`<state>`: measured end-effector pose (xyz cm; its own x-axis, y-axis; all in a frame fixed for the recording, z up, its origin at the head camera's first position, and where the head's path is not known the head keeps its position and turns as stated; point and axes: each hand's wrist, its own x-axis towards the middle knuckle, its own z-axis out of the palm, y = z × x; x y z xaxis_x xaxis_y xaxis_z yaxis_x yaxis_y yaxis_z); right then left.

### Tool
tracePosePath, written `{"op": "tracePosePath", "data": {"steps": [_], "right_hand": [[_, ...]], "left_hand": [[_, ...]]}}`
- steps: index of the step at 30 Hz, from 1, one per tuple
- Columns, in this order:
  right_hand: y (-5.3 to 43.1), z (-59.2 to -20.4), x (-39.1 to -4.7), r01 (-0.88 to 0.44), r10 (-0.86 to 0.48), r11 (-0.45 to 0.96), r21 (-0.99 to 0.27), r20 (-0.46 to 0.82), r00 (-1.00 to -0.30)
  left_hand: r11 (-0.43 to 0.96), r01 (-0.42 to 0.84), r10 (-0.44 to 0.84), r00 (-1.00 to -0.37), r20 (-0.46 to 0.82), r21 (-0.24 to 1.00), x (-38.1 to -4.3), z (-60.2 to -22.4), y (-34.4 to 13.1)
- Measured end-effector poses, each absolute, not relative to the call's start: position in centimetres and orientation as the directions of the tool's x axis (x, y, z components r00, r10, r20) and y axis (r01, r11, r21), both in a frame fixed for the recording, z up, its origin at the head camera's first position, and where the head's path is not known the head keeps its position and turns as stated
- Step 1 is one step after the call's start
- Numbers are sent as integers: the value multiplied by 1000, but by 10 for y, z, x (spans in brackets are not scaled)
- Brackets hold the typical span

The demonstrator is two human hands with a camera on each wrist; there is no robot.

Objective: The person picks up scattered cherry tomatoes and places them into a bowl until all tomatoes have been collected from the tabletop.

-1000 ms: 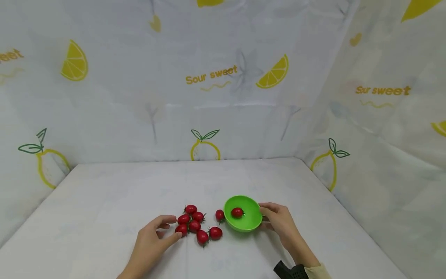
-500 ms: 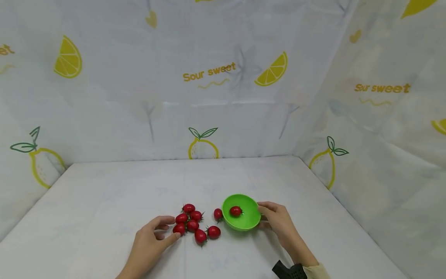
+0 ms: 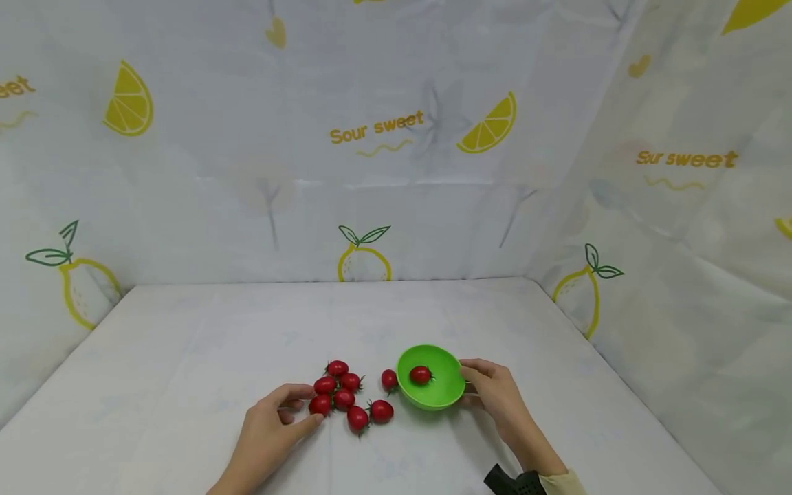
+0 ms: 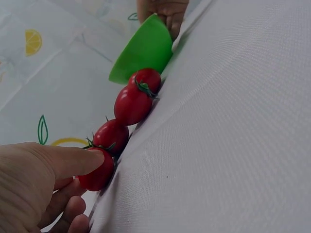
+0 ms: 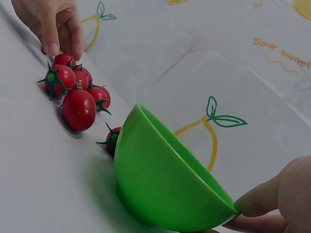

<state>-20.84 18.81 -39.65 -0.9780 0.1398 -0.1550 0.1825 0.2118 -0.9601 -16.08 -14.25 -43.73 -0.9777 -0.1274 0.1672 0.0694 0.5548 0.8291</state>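
Observation:
My left hand [image 3: 269, 423] rests at the near left of a cluster of red cherry tomatoes [image 3: 344, 399]. Its thumb and fingers pinch the leftmost cherry tomato [image 4: 98, 172], the thumb lying over its side near the green stem. On the right, my right hand [image 3: 500, 399] grips a light green bowl [image 3: 447, 392] by its right rim, thumb at the edge and fingers beneath it. The bowl is tilted toward the tomatoes in the right wrist view. One cherry tomato [image 3: 421, 375] lies inside the bowl, and another cherry tomato [image 3: 389, 379] sits just left of it.
Two cherry tomatoes lie at the cluster's near right, one of them a plump tomato [image 3: 381, 411]. A white cloth covers the table [image 3: 204, 344]. White sheets with lemon prints [image 3: 365, 265] rise behind and on the sides. A dark strap [image 3: 516, 481] is on the right wrist.
The view shifts slightly with the head. Both hands, the bowl and the tomatoes keep nearly the same places.

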Motion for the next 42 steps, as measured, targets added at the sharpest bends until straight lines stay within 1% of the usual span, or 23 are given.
{"op": "tracePosePath", "data": {"steps": [11, 18, 25, 42], "right_hand": [[188, -398, -209, 178, 145, 212, -961, -149, -978], [189, -398, -208, 174, 137, 214, -961, -146, -980], [189, -396, -209, 179, 136, 227, -957, -151, -979], [189, -398, -208, 178, 139, 220, -959, -149, -979]], "left_hand": [[559, 71, -97, -984, 150, 826, -160, -440, -140], [578, 89, -78, -983, 164, 811, -160, -439, -138], [523, 88, -79, -985, 152, 848, -161, -438, -136], [519, 170, -111, -958, 263, 838, -158, -438, -136]]}}
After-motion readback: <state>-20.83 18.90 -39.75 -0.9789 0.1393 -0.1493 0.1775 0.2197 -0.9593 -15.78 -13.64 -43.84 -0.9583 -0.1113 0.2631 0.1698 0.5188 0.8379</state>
